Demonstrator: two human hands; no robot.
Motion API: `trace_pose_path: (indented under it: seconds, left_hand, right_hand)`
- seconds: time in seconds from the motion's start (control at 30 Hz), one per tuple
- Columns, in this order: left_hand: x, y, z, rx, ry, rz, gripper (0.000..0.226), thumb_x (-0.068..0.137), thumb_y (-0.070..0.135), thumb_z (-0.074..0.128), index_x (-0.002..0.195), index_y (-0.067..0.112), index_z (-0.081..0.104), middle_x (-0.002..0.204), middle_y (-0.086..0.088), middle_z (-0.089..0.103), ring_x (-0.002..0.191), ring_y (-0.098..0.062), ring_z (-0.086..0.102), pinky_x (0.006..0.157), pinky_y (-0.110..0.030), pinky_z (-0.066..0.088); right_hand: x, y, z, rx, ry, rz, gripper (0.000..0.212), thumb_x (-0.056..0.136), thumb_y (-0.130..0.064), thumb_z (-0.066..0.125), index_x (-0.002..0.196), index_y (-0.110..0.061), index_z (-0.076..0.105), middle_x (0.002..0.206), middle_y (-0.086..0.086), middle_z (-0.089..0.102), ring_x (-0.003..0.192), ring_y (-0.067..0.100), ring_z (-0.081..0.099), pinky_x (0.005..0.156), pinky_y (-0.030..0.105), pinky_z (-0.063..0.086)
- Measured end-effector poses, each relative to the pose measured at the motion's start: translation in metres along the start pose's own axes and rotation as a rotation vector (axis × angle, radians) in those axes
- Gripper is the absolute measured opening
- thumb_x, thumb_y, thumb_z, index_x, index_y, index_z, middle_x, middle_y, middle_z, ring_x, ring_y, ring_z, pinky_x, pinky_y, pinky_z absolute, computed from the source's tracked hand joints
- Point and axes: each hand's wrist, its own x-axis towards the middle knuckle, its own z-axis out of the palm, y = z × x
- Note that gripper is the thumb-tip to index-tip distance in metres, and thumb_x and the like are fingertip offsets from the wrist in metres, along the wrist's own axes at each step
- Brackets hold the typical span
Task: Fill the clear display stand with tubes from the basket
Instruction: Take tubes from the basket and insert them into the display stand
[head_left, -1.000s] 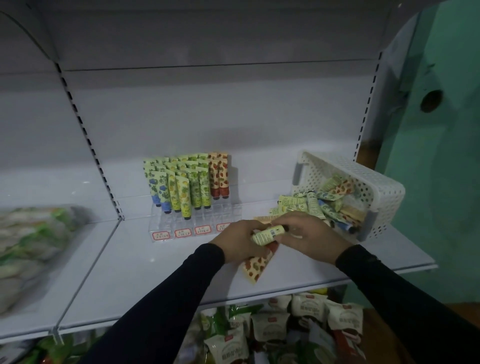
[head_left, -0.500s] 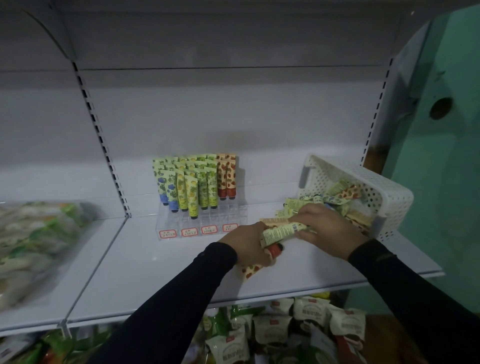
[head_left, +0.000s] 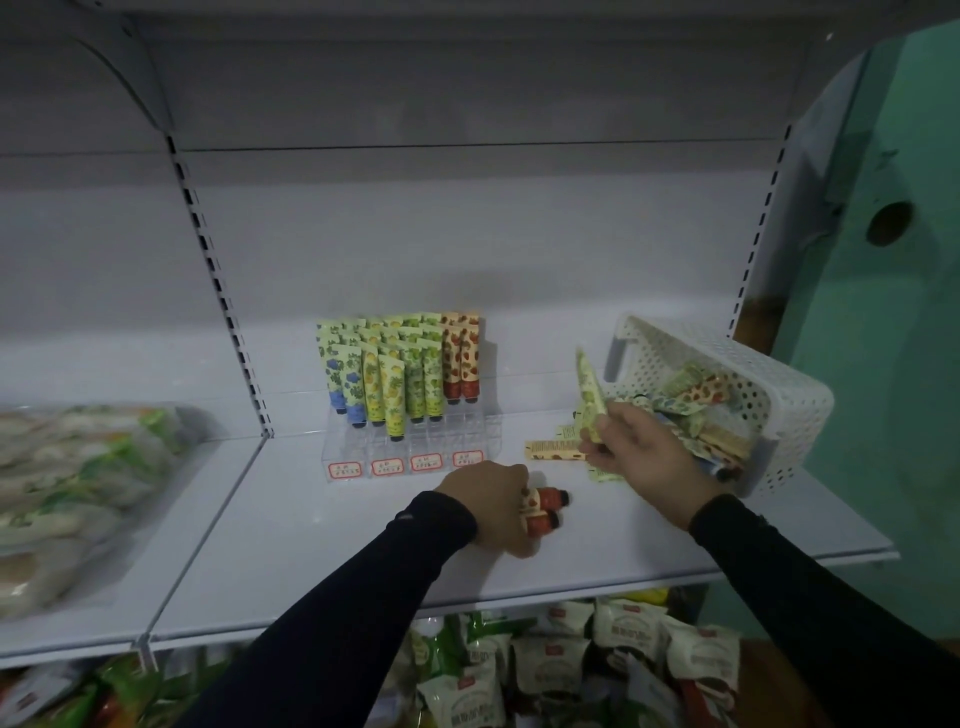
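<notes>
The clear display stand (head_left: 470, 428) stands at the back of the white shelf (head_left: 363, 545), holding rows of upright blue, yellow, green and red-capped tubes (head_left: 395, 374). My left hand (head_left: 493, 506) grips two red-capped tubes (head_left: 543, 509) low over the shelf, in front of the stand. My right hand (head_left: 639, 454) holds a green tube (head_left: 589, 395) upright beside the white perforated basket (head_left: 748, 364), which lies tipped on its side with several tubes spilling out. A few loose tubes (head_left: 550, 449) lie on the shelf between my hands.
Bagged goods (head_left: 67, 493) lie on the shelf section to the left. Snack packets (head_left: 571, 660) fill the shelf below. A slotted upright (head_left: 223, 301) divides the shelf bays, and a green wall (head_left: 893, 338) stands at the right.
My hands have separated. The right hand has lifted a green tube up toward the basket, and the left hand has stayed low with the red-capped tubes.
</notes>
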Motion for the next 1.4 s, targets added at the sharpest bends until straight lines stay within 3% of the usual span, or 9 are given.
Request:
trace_pose_path:
  seconds: [0.2,0.3,0.4,0.67,0.87,0.97,1.07,1.3,1.4]
  left_hand:
    - [-0.011,-0.024,-0.009,-0.816,0.013,-0.095,0.032,0.078,0.021,0.07,0.106,0.02,0.053,0.082,0.001,0.06,0.063,-0.013,0.055,0.055,-0.023,0.043]
    - [-0.014,-0.04,-0.007,-1.269,0.03,-0.094,0.035,0.068,0.015,0.065,0.1,0.015,0.052,0.076,-0.007,0.056,0.063,-0.022,0.053,0.062,-0.032,0.046]
    - [-0.021,-0.049,-0.007,-1.565,0.045,-0.08,0.038,0.066,0.011,0.058,0.101,0.01,0.045,0.075,-0.01,0.055,0.056,-0.023,0.05,0.049,-0.029,0.043]
    - [-0.04,-0.075,-0.006,-1.24,0.574,-0.143,0.009,0.09,0.017,0.061,0.093,0.015,0.053,0.065,-0.004,0.059,0.05,-0.019,0.054,0.05,-0.029,0.042]
    - [-0.053,-0.111,-0.008,-1.266,0.894,-0.248,0.011,0.094,0.027,0.06,0.096,0.018,0.054,0.065,-0.005,0.061,0.053,-0.018,0.054,0.041,-0.024,0.039]
    - [-0.053,-0.134,-0.005,-1.28,0.968,-0.313,0.009,0.092,0.026,0.062,0.093,0.021,0.054,0.068,-0.007,0.059,0.053,-0.018,0.05,0.041,-0.024,0.037]
    - [-0.052,-0.151,0.0,-1.259,1.007,-0.382,0.011,0.092,0.024,0.061,0.097,0.017,0.054,0.074,-0.01,0.06,0.056,-0.017,0.052,0.042,-0.025,0.04]
    - [-0.038,-0.166,0.011,-1.18,1.048,-0.413,0.009,0.09,0.021,0.062,0.089,0.02,0.053,0.077,-0.007,0.063,0.061,-0.016,0.058,0.05,-0.025,0.045]
    - [-0.033,-0.167,0.013,-1.2,1.068,-0.412,0.01,0.089,0.02,0.062,0.087,0.021,0.053,0.076,-0.007,0.062,0.06,-0.017,0.058,0.046,-0.026,0.044]
  right_hand:
    - [0.0,-0.012,0.007,0.549,0.031,0.203,0.013,0.101,-0.012,0.045,0.095,-0.007,0.055,0.093,0.011,0.069,0.075,0.02,0.071,0.072,0.027,0.06]
    - [0.0,-0.017,0.011,0.629,0.016,0.204,0.01,0.1,-0.008,0.047,0.093,-0.006,0.054,0.09,0.015,0.07,0.074,0.025,0.073,0.068,0.031,0.061]
    - [0.002,-0.02,0.018,0.615,-0.004,0.209,0.011,0.099,-0.006,0.047,0.091,-0.005,0.054,0.096,0.019,0.07,0.079,0.029,0.073,0.07,0.034,0.061]
    - [0.015,-0.02,0.049,0.146,-0.006,0.094,0.02,0.098,-0.028,0.055,0.092,-0.01,0.061,0.091,0.009,0.066,0.087,0.022,0.072,0.069,0.029,0.057]
    - [0.028,-0.023,0.075,-0.274,0.036,-0.154,0.021,0.094,-0.034,0.059,0.09,-0.015,0.068,0.085,-0.001,0.069,0.073,0.011,0.062,0.063,0.021,0.05]
    - [0.039,-0.024,0.085,-0.364,0.043,-0.176,0.017,0.093,-0.034,0.061,0.098,-0.019,0.066,0.096,-0.008,0.068,0.088,0.008,0.064,0.078,0.025,0.051]
    - [0.048,-0.024,0.095,-0.395,0.059,-0.186,0.011,0.09,-0.028,0.065,0.093,-0.018,0.061,0.095,-0.016,0.062,0.082,-0.003,0.061,0.068,0.017,0.044]
    - [0.073,-0.018,0.122,-0.495,0.049,-0.253,0.037,0.088,-0.033,0.065,0.079,0.002,0.059,0.08,0.02,0.065,0.071,0.027,0.058,0.062,0.025,0.04]
    - [0.08,-0.015,0.13,-0.49,0.05,-0.268,0.033,0.088,-0.031,0.067,0.08,0.001,0.061,0.08,0.016,0.067,0.077,0.026,0.062,0.061,0.015,0.042]
